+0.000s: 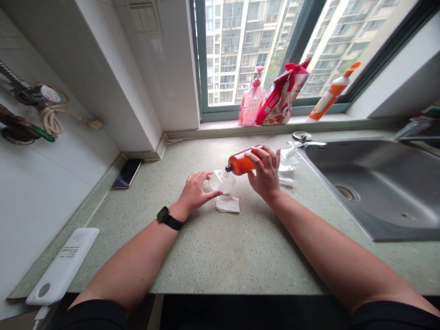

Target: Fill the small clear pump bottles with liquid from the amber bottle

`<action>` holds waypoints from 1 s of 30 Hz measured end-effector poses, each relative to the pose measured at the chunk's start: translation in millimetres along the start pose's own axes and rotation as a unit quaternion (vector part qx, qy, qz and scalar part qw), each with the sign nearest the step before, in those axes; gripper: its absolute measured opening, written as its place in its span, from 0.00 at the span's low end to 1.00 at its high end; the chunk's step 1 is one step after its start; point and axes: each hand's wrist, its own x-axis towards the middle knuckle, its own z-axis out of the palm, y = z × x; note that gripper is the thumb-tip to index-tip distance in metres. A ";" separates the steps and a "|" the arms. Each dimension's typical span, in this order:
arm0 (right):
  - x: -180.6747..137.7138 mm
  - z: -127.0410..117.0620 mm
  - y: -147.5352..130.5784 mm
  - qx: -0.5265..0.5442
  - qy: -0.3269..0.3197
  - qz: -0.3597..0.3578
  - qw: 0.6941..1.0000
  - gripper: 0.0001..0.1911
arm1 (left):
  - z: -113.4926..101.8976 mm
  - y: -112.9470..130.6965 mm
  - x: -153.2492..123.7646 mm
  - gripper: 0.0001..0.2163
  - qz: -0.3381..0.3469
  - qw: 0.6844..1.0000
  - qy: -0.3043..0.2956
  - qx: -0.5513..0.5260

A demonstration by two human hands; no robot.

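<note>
My right hand grips an orange bottle and holds it tipped on its side, mouth pointing left. The mouth meets a small clear container on the green speckled counter. My left hand, with a black watch on the wrist, has its fingers curled round the left side of that clear container. A folded white cloth lies on the counter just in front of the container.
A steel sink fills the right side, with clear plastic pieces beside it. On the sill stand a pink pump bottle, a red bag and an orange bottle. A phone and a white power bank lie at left.
</note>
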 end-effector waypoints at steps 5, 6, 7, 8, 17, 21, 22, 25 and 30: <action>-0.3 0.4 -0.1 0.001 0.001 0.003 1.000 0.37 | 0.2 -0.3 0.0 0.33 0.001 1.000 0.000 -0.005; -0.3 0.5 -0.2 0.001 0.000 0.003 1.000 0.36 | 0.1 -0.3 0.0 0.33 0.001 1.000 0.000 -0.005; -0.3 0.5 -0.3 0.001 0.000 0.004 1.000 0.36 | 0.1 -0.2 0.0 0.33 0.002 1.000 0.000 -0.004; -0.2 0.5 -0.4 0.001 0.001 0.004 1.000 0.36 | 0.1 -0.2 0.0 0.33 0.002 1.000 0.000 -0.004; -0.7 0.1 0.5 0.002 -0.011 0.015 1.000 0.38 | 0.1 0.0 0.2 0.33 -0.002 1.000 -0.003 -0.002; -0.8 0.7 0.5 0.002 -0.011 0.014 1.000 0.38 | 0.2 0.3 0.0 0.33 -0.006 1.000 -0.004 -0.005; -0.8 0.8 0.4 0.002 -0.007 0.011 1.000 0.37 | 0.3 0.3 -0.1 0.33 -0.006 1.000 -0.004 -0.007; -0.7 0.4 0.3 0.002 -0.001 0.007 1.000 0.37 | 0.6 0.4 -0.3 0.33 -0.007 1.000 -0.003 -0.010; -1.1 -0.8 0.7 0.004 -0.016 0.016 1.000 0.38 | 1.5 0.1 -0.5 0.32 -0.008 1.000 -0.004 -0.015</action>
